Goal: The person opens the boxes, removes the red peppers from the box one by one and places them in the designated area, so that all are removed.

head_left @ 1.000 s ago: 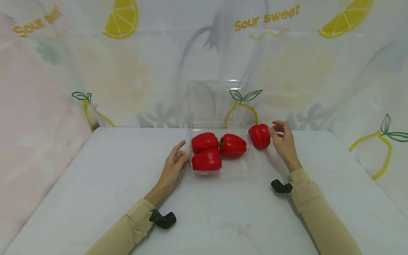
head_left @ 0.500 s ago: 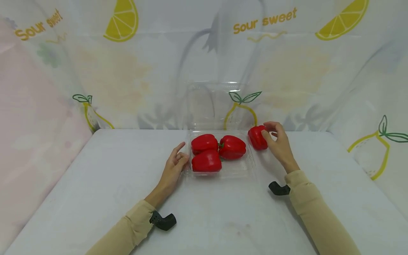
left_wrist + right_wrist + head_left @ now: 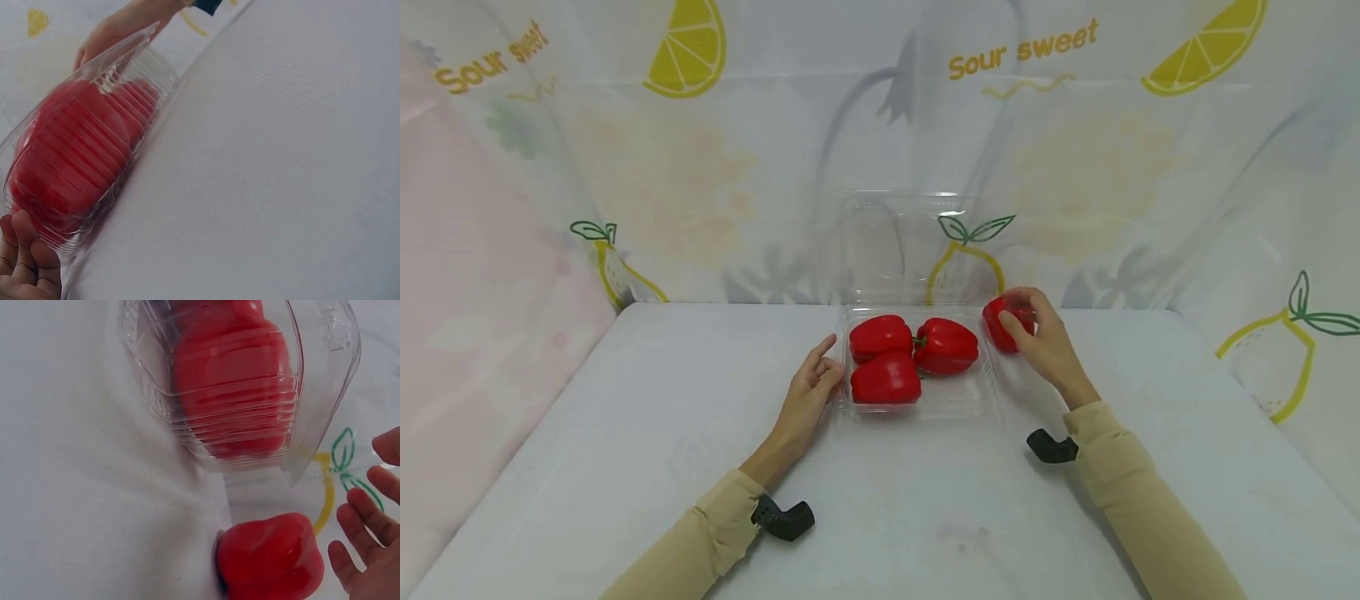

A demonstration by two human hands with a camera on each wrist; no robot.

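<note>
Three red bell peppers (image 3: 886,379) lie in a clear plastic clamshell container (image 3: 958,402). Its see-through lid (image 3: 880,250) stands raised at the back. Another red bell pepper (image 3: 997,327) sits just right of the container, on the table. My right hand (image 3: 1047,343) reaches over that pepper, overlapping it in the head view. The right wrist view has the fingers spread beside the pepper (image 3: 269,557), with a gap between. On the other side, my left hand (image 3: 805,385) touches the container's left wall, fingertips (image 3: 25,222) at its corner and index finger extended.
Under everything is a white-covered table (image 3: 910,508). A printed cloth backdrop (image 3: 820,150) with lemon drawings rises behind the container and continues at both sides. Each sleeve cuff carries a black wrist camera (image 3: 784,518).
My right hand has moved left, farther over the loose bell pepper, covering more of it. The left hand stays at the container, and the peppers inside stay put.
</note>
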